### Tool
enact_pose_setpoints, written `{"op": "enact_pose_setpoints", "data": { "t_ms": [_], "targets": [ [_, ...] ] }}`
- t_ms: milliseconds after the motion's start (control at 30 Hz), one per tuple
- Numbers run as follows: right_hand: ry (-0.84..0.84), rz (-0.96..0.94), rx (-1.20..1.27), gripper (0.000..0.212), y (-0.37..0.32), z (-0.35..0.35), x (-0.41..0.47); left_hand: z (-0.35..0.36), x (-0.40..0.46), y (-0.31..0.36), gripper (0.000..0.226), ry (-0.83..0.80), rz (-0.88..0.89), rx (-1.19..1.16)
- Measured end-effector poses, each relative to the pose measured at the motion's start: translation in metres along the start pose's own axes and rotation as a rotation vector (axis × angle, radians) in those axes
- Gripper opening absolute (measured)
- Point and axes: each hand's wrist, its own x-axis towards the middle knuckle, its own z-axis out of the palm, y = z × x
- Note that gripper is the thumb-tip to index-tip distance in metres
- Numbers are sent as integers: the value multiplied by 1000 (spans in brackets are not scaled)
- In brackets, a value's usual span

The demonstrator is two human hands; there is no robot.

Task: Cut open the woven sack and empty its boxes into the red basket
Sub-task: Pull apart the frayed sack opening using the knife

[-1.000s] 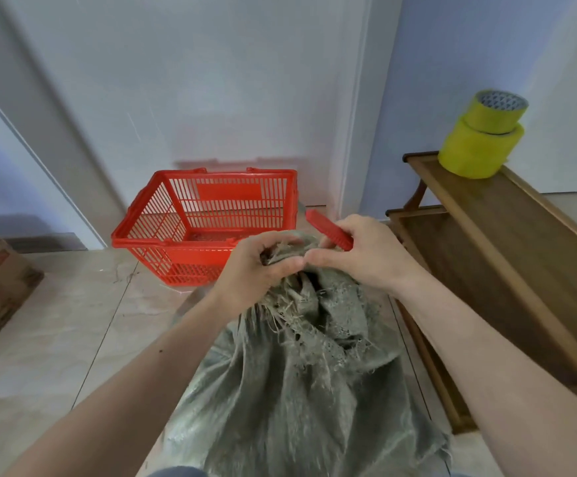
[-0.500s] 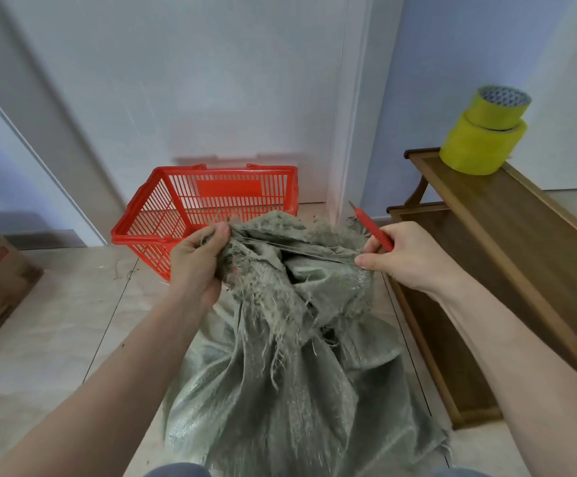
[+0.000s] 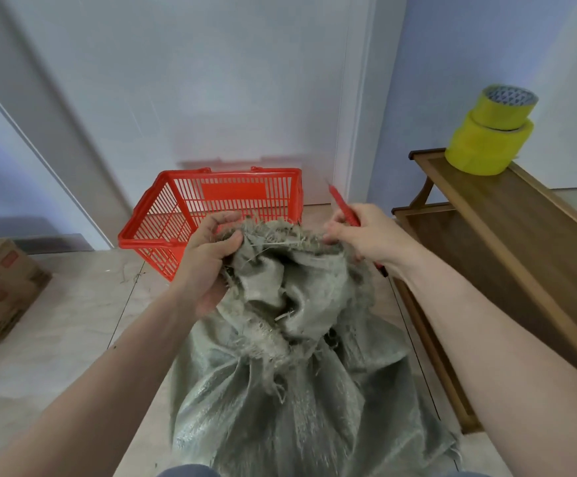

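Head-camera view looks down on a grey-green woven sack (image 3: 280, 390) standing on the tiled floor between the person's forearms, its frayed mouth bunched up at the top. The left hand (image 3: 208, 259) has its fingers closed around a fistful of the ragged rim, apparently to hold the fabric taut and raised so the closing thread stands clear. The right hand (image 3: 366, 235) pinches the opposite side of the rim while its fingers also wrap a slim red cutter (image 3: 345, 210), whose tip points up and away from the sack; keeping the tool in the same hand likely spares a set-down between cuts. A pale strand runs between the two hands across the mouth, which suggests the seam is being pulled apart rather than sliced just now. One red basket (image 3: 211, 201) waits just beyond the sack, appearing empty, close enough to tip into. No boxes from the sack are visible yet. Counted otherwise: two yellow tape rolls (image 3: 490, 132) stacked on one wooden bench (image 3: 521, 228) at right, and one cardboard box (image 3: 1, 287) at far left.
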Motion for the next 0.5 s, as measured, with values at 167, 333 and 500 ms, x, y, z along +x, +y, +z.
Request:
{"op": "enact_pose_setpoints", "data": {
  "t_ms": [167,333,500],
  "targets": [
    [25,-38,35,22,-29,-5,3,1,-11,13,26,-65,-92,152],
    [190,-114,-219,57,-38,17,-37,8,-6,13,77,95,1,19],
    [194,106,-230,70,-12,42,-45,20,4,8,86,268,44,-126]
  ]
}}
